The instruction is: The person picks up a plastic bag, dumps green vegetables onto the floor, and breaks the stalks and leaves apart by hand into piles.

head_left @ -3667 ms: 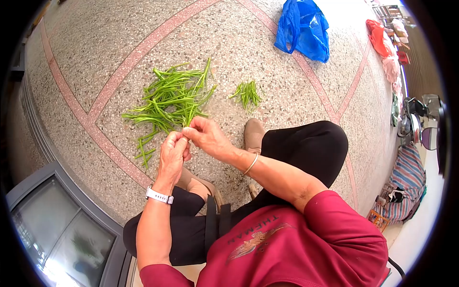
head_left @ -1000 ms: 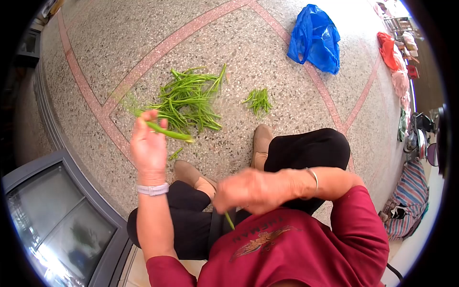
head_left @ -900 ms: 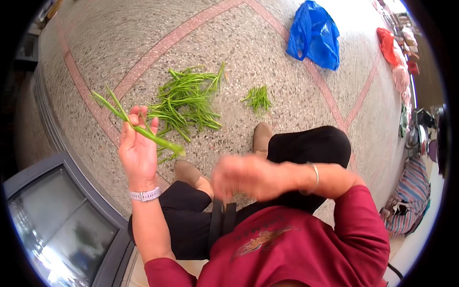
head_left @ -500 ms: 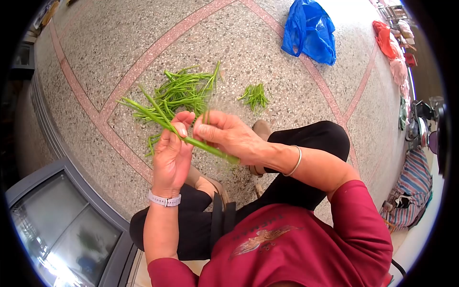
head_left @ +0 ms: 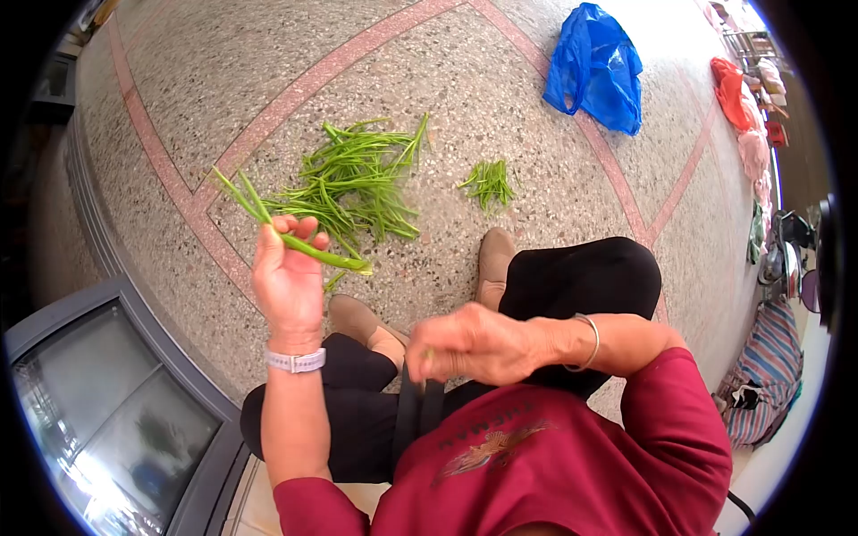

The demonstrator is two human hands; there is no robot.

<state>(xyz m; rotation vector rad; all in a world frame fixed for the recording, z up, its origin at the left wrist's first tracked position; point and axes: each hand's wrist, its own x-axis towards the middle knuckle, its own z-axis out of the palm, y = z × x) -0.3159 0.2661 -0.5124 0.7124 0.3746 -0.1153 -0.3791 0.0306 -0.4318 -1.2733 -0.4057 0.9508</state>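
Observation:
My left hand [head_left: 290, 277] is closed on a green vegetable stalk [head_left: 326, 255]. The stalk forks into thin stems beyond the fingers, and its pale cut end points to the right. Over my lap, my right hand [head_left: 474, 347] is curled and a little blurred. A speck of green shows at its fingertips; what it is cannot be made out. On the floor past my left hand lies a loose heap of long green stems [head_left: 357, 179]. A smaller pile of short green pieces [head_left: 490, 183] lies to its right.
A blue plastic bag [head_left: 594, 67] lies on the speckled floor at the upper right. A grey-framed glass panel [head_left: 116, 420] stands close on my left. Along the right edge are a striped bag [head_left: 764, 375] and red cloth [head_left: 731, 94]. My shoes [head_left: 496, 259] flank the near floor.
My right hand has come away from the stalk and moved down towards my lap, fingers curled. My left hand has shifted slightly left, still holding the stalk.

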